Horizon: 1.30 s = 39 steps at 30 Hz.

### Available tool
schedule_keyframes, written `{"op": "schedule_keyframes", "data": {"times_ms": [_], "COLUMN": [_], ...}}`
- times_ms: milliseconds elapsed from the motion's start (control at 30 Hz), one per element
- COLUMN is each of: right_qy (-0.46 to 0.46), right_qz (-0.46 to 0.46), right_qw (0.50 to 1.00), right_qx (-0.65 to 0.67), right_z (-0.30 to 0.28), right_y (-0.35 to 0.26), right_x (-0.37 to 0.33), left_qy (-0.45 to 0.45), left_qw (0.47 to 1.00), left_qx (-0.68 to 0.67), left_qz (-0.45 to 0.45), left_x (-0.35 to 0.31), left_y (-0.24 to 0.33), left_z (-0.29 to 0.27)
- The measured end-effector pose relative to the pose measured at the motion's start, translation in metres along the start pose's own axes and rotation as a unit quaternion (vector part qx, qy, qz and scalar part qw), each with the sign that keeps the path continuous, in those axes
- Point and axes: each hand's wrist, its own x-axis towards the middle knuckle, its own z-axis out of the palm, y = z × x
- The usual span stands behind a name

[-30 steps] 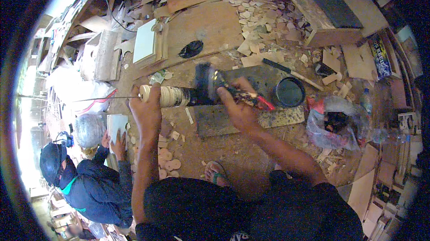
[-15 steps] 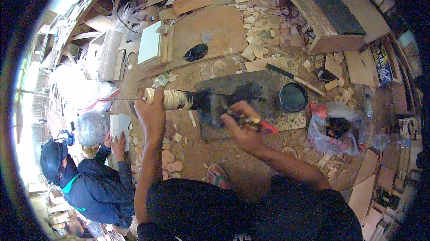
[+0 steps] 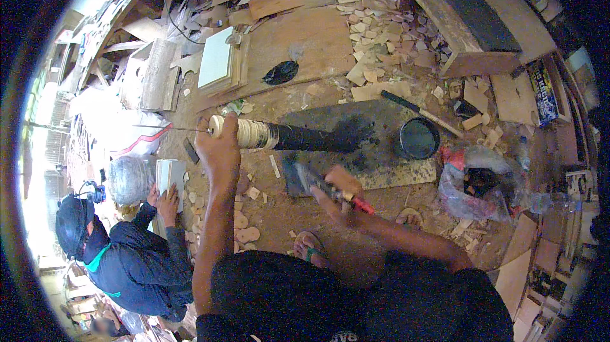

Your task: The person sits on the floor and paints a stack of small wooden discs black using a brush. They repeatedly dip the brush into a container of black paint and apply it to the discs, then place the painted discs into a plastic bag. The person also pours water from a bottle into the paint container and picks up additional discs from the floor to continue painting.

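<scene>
Chip-littered floor; left hand (image 3: 219,145) wrapped around half-blackened cylinder (image 3: 279,136), right hand (image 3: 340,192) gripping brush (image 3: 311,180), bristles blurred.

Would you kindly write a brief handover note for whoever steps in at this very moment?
Left hand: gripping the pale unpainted end of the wooden cylinder, held level above the stained board.
Right hand: closed on the red-handled paintbrush, bristles below the cylinder, not touching it.
Black paint tin: open, on the board to the right.
Done: the cylinder's right part is black.
Left: the pale banded stretch by the left hand is unpainted.
Nearby: another person crouches at lower left, handling a pale panel.
</scene>
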Motion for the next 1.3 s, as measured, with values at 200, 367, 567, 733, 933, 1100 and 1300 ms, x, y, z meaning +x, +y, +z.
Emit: {"op": "schedule_keyframes", "data": {"times_ms": [200,367,567,733,933,1100,1300], "right_qy": [0.038,0.005,0.071,-0.001,0.049,0.094,0.032], "right_qz": [0.053,-0.005,0.011,0.004,0.085,0.105,0.114], "right_qw": [0.997,1.000,0.997,1.000,0.995,0.987,0.993], "right_qx": [0.039,0.000,-0.010,-0.018,0.022,0.079,0.001], "right_z": [-0.010,-0.003,-0.013,-0.007,-0.018,-0.025,-0.021], "right_y": [-0.012,-0.033,-0.020,-0.013,0.004,0.020,0.017], "right_x": [0.041,0.023,0.045,0.012,0.017,0.025,-0.020], "left_qy": [-0.018,-0.006,-0.034,-0.049,-0.064,-0.115,-0.148], "left_qw": [1.000,1.000,0.999,0.997,0.994,0.991,0.984], "left_qx": [-0.010,0.000,-0.019,-0.048,0.011,-0.071,-0.094], "left_qz": [0.003,0.001,0.004,-0.022,0.087,0.021,0.032], "left_x": [-0.001,-0.003,-0.002,0.000,-0.004,-0.001,-0.004], "left_y": [0.002,0.004,0.002,0.001,-0.001,-0.002,-0.001], "left_z": [-0.003,-0.001,-0.004,-0.003,-0.007,-0.012,-0.017]}}
